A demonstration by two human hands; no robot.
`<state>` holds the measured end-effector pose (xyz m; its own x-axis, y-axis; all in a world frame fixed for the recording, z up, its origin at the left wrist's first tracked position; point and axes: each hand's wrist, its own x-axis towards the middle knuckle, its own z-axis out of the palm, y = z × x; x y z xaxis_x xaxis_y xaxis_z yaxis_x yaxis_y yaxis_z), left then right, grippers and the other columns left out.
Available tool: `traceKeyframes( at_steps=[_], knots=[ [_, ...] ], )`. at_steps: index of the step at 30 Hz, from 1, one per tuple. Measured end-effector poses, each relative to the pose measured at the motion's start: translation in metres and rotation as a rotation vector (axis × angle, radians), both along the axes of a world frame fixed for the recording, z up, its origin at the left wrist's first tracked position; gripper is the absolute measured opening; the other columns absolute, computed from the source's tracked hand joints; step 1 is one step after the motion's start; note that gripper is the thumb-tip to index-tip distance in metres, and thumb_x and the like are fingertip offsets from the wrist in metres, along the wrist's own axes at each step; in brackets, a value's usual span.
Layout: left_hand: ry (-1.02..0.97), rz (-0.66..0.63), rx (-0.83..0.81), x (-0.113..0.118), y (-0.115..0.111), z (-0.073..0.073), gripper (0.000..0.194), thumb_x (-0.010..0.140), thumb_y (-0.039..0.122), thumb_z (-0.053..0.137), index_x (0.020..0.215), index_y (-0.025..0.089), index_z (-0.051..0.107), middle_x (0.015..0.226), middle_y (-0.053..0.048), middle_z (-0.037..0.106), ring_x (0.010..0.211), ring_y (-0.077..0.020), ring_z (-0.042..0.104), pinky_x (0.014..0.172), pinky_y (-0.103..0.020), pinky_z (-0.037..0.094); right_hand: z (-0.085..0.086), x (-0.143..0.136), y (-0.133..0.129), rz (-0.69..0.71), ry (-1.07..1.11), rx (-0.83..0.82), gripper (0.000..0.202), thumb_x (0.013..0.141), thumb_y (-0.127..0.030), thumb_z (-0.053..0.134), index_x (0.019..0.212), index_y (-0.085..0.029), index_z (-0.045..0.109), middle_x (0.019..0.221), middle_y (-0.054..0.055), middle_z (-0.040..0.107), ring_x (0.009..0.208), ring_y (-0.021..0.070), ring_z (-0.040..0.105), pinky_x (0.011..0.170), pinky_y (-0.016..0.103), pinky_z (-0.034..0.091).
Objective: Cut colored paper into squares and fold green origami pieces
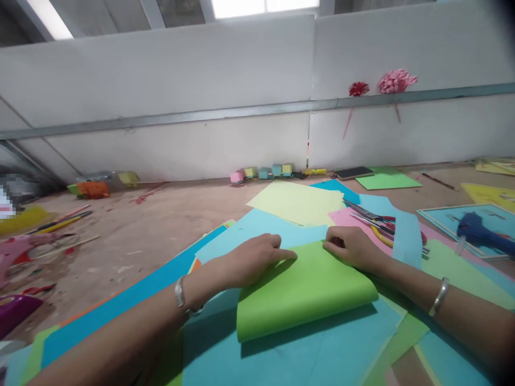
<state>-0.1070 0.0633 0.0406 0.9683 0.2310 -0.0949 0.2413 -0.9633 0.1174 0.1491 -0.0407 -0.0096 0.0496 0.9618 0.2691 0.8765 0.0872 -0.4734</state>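
Note:
A bright green sheet of paper (309, 295) is bent over into a rounded, uncreased fold, with its curved side towards me. My left hand (257, 261) lies along its left part, index finger stretched over the far edge and the other fingers curled. At the far right corner my right hand (354, 246) grips the paper's edge with bent fingers, the tips partly hidden. Beneath the fold lies a light blue sheet (289, 359). Scissors (372, 217) rest just beyond my right hand, close to a light blue strip (406, 241).
A pale yellow sheet (298, 203) lies farther back. Small paper blocks (263, 173) line the wall beside a dark phone-like slab (354, 173). A blue glue gun (483, 233) lies at right. Pens (60, 222) and a pink tool (24, 249) are at left.

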Motion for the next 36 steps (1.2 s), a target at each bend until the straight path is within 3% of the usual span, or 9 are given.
traceKeyframes(
  at_steps=[3, 5, 7, 10, 15, 19, 27, 32, 36],
  knots=[
    [0.142, -0.002, -0.077, 0.014, 0.000, 0.009, 0.062, 0.073, -0.002, 0.053, 0.126, 0.029, 0.060, 0.086, -0.004, 0.064, 0.069, -0.0188, 0.053, 0.057, -0.026, 0.032, 0.000, 0.000, 0.000, 0.002, -0.006, 0.001, 0.017, 0.079, -0.030, 0.056, 0.064, -0.022, 0.055, 0.061, 0.001, 0.059, 0.058, 0.0163, 0.051, 0.056, 0.028, 0.029],
    [0.111, 0.078, -0.161, 0.024, 0.003, 0.006, 0.038, 0.084, 0.012, 0.055, 0.116, 0.029, 0.065, 0.071, -0.001, 0.063, 0.060, -0.0167, 0.051, 0.053, -0.024, 0.030, 0.000, 0.000, 0.000, 0.000, -0.013, -0.002, 0.017, 0.079, -0.030, 0.057, 0.064, -0.022, 0.054, 0.061, 0.001, 0.059, 0.058, 0.0161, 0.050, 0.056, 0.028, 0.030],
    [-0.070, 0.151, -0.202, 0.033, 0.003, -0.004, 0.016, 0.089, 0.027, 0.056, 0.097, 0.026, 0.070, 0.063, 0.000, 0.060, 0.054, -0.0151, 0.049, 0.053, -0.023, 0.032, 0.000, 0.000, -0.001, 0.001, -0.018, -0.006, 0.018, 0.079, -0.030, 0.056, 0.064, -0.021, 0.054, 0.061, 0.001, 0.058, 0.058, 0.0158, 0.050, 0.056, 0.027, 0.030],
    [-0.218, 0.179, -0.197, 0.041, 0.000, -0.026, 0.013, 0.088, 0.024, 0.059, 0.084, 0.019, 0.070, 0.076, -0.004, 0.065, 0.071, -0.0182, 0.059, 0.064, -0.025, 0.044, 0.000, 0.000, -0.002, 0.007, -0.035, -0.008, 0.018, 0.081, -0.031, 0.054, 0.066, -0.020, 0.054, 0.062, 0.001, 0.059, 0.058, 0.0155, 0.050, 0.056, 0.027, 0.030],
    [-0.437, -0.185, -0.333, 0.043, -0.005, -0.045, 0.033, 0.094, 0.011, 0.044, 0.118, 0.015, 0.065, 0.125, -0.013, 0.063, 0.114, -0.0197, 0.060, 0.098, -0.031, 0.047, -0.002, 0.002, 0.000, 0.008, -0.075, -0.030, 0.019, 0.083, -0.032, 0.054, 0.069, -0.020, 0.056, 0.063, 0.002, 0.060, 0.059, 0.0156, 0.050, 0.056, 0.026, 0.030],
    [-0.278, -0.339, -0.274, 0.041, -0.006, -0.040, 0.044, 0.101, 0.026, 0.041, 0.144, 0.015, 0.045, 0.151, -0.013, 0.044, 0.142, -0.0222, 0.036, 0.118, -0.039, 0.030, -0.002, 0.002, -0.001, 0.014, -0.066, -0.027, 0.018, 0.083, -0.029, 0.053, 0.069, -0.020, 0.055, 0.063, 0.002, 0.061, 0.059, 0.0152, 0.050, 0.056, 0.026, 0.031],
    [-0.042, -0.345, -0.122, 0.035, -0.012, -0.030, 0.066, 0.102, 0.051, 0.032, 0.155, 0.014, 0.023, 0.163, -0.007, 0.011, 0.151, -0.0212, 0.006, 0.123, -0.039, 0.001, -0.001, 0.000, -0.002, 0.016, -0.020, -0.003, 0.016, 0.082, -0.026, 0.052, 0.068, -0.019, 0.056, 0.060, 0.001, 0.059, 0.057, 0.0142, 0.051, 0.057, 0.026, 0.034],
    [-0.015, -0.351, -0.106, 0.035, -0.013, -0.027, 0.065, 0.102, 0.050, 0.031, 0.156, 0.015, 0.020, 0.163, -0.007, 0.011, 0.150, -0.0196, 0.008, 0.123, -0.039, 0.001, 0.004, -0.001, -0.004, -0.088, -0.002, 0.045, 0.027, 0.079, -0.029, 0.060, 0.102, -0.015, 0.064, 0.057, -0.004, 0.055, 0.053, 0.0139, 0.051, 0.055, 0.026, 0.035],
    [-0.009, -0.343, -0.101, 0.036, -0.013, -0.028, 0.061, 0.103, 0.046, 0.030, 0.155, 0.015, 0.022, 0.163, -0.006, 0.013, 0.151, -0.0170, 0.006, 0.123, -0.037, 0.000, 0.028, -0.011, -0.014, -0.076, 0.032, 0.207, 0.025, 0.089, -0.036, 0.055, 0.099, -0.017, 0.068, 0.058, -0.003, 0.057, 0.052, 0.0130, 0.050, 0.054, 0.026, 0.037]
  ],
)
